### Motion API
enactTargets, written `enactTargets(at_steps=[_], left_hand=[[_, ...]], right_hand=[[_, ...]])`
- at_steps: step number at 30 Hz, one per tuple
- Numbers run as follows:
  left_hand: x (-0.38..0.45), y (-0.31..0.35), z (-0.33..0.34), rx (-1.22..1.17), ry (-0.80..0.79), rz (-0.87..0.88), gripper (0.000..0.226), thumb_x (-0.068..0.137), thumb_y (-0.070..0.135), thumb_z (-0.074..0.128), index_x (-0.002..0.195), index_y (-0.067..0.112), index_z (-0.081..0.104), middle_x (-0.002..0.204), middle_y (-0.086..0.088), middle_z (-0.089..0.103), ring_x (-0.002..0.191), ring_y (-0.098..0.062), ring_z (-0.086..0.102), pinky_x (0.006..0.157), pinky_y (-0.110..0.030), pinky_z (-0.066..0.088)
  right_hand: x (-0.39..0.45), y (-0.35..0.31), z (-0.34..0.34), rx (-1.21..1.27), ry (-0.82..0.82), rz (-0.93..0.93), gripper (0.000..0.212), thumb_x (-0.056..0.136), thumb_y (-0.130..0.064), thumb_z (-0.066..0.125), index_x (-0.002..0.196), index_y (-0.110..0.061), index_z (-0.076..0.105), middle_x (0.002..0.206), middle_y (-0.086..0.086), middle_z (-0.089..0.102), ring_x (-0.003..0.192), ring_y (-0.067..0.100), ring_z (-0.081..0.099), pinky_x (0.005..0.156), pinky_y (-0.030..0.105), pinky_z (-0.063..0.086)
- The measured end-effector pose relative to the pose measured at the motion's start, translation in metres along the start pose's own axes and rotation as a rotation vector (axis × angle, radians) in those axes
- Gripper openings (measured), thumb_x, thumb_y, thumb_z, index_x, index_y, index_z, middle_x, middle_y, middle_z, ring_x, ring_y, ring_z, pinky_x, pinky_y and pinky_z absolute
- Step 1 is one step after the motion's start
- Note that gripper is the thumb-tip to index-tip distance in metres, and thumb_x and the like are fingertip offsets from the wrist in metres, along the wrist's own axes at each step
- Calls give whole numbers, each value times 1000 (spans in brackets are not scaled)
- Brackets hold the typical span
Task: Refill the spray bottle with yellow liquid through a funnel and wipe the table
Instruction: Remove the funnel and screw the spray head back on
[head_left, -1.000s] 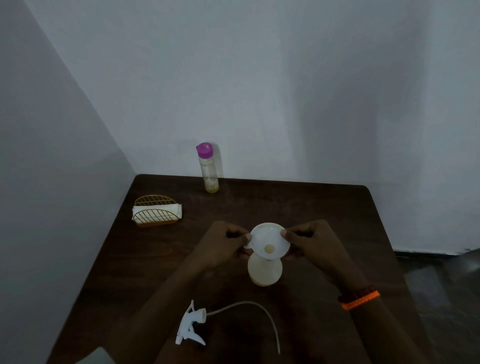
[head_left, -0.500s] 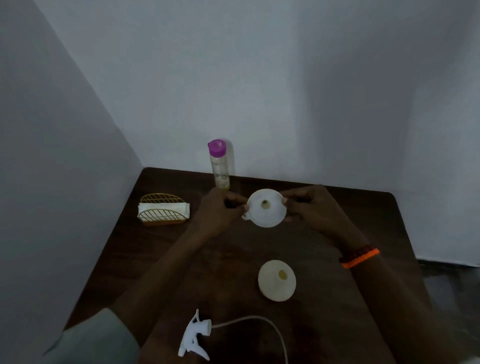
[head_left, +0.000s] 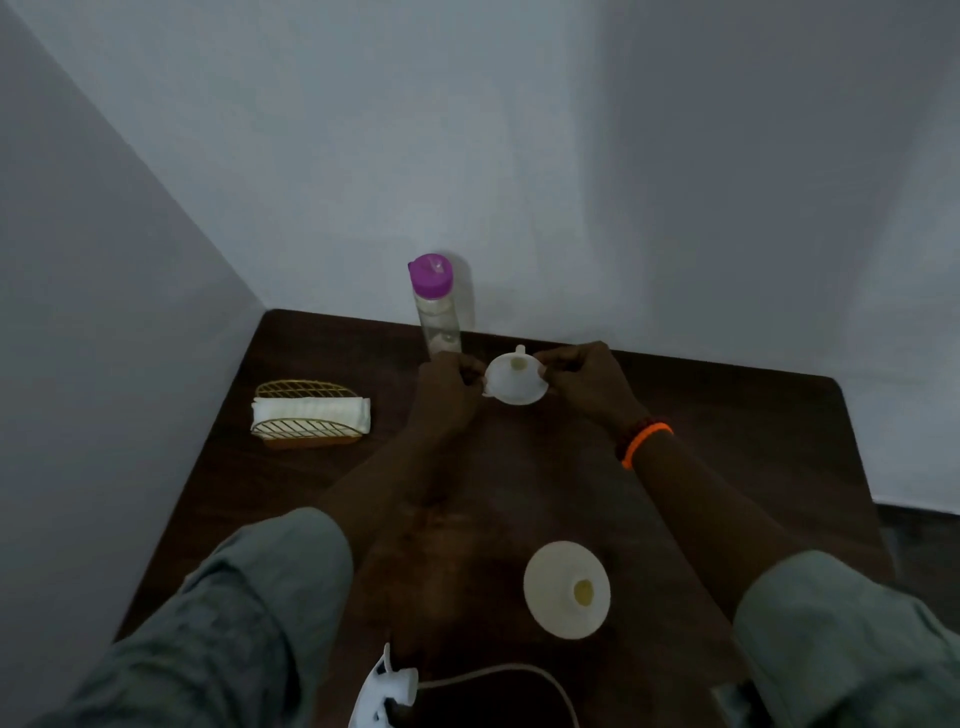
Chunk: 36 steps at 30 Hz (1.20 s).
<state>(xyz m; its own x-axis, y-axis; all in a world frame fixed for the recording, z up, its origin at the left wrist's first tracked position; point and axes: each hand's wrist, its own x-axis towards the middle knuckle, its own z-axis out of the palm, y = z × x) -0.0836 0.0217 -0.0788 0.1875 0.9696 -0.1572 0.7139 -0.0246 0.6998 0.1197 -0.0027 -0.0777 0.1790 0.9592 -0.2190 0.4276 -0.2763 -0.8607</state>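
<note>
Both hands hold a white funnel (head_left: 516, 382) by its rim, far out over the table near the back wall. My left hand (head_left: 448, 387) pinches the left edge and my right hand (head_left: 582, 379) pinches the right edge. The open spray bottle (head_left: 566, 588), cream-coloured and seen from above with yellowish liquid in its neck, stands near the front of the dark wooden table (head_left: 727, 447). Its white trigger head (head_left: 384, 693) with a long dip tube lies at the front edge. A clear bottle with a purple cap (head_left: 435, 306) stands just behind my left hand.
A gold wire holder with a folded white cloth (head_left: 310, 413) sits at the left side of the table. Walls close the table in at the left and back. Floor shows past the right edge.
The funnel came off the spray bottle's neck and both hands carried it away from me to the back of the table, near the purple-capped bottle. The camera tilted down.
</note>
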Motion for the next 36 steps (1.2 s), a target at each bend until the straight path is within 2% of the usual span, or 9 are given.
enactTargets(at_steps=[2,4,8,15,23,26,31,34,36], left_hand=[[10,-10,8,-2,-31,-32,24,90,15,66,112,17,73,117,-2,70,111,-19,62,93,-25,49],[17,-16,12,-11,-56,-51,25,89,16,66,113,17,73,117,-3,70,107,-20,63,96,-33,52],[23,-23,17,-41,-93,-58,26,91,16,64,116,15,71,110,-7,72,95,-19,68,91,-36,57],[25,-24,19,-76,-122,-61,28,90,14,65,117,12,70,100,-10,74,90,-23,70,85,-36,58],[15,-41,10,-87,-163,-214,39,84,9,71,123,13,65,119,-5,68,99,-21,68,94,-42,56],[-18,-49,-3,-135,-92,-273,30,83,17,75,112,20,71,106,0,72,96,-17,69,92,-42,57],[-130,-77,-23,-114,-9,-332,20,78,27,80,97,26,74,96,4,74,88,-10,69,84,-31,57],[-191,-103,-31,-126,-133,-415,22,78,31,82,97,27,73,94,4,73,83,-8,69,72,-22,56],[-224,-119,-32,-55,-176,-398,25,77,38,81,98,33,70,95,11,70,87,-4,66,73,-19,53]], right_hand=[[9,8,5,5,3,15,20,86,-12,72,105,-14,79,108,1,76,101,10,69,88,27,57],[17,14,9,4,8,31,21,86,-13,72,106,-14,78,110,2,76,102,10,69,91,31,58],[24,22,13,27,15,55,23,87,-14,73,110,-12,77,112,4,75,103,11,68,92,31,58],[31,32,17,58,8,109,24,87,-16,73,110,-15,77,113,3,75,104,15,69,92,39,59],[11,29,2,124,28,170,40,81,-17,78,119,-21,70,94,2,76,93,16,72,84,43,61],[-26,31,-11,186,102,232,35,86,-12,75,120,-15,69,93,5,74,90,21,72,78,46,63],[-118,56,-34,177,174,387,23,91,-15,69,114,-15,69,102,6,71,90,19,70,73,35,61],[-174,73,-33,173,160,482,16,92,-15,68,107,-11,71,93,8,74,87,22,72,71,38,62],[-209,79,-28,145,132,496,11,91,-15,70,100,-9,73,89,12,75,86,27,72,74,43,62]])
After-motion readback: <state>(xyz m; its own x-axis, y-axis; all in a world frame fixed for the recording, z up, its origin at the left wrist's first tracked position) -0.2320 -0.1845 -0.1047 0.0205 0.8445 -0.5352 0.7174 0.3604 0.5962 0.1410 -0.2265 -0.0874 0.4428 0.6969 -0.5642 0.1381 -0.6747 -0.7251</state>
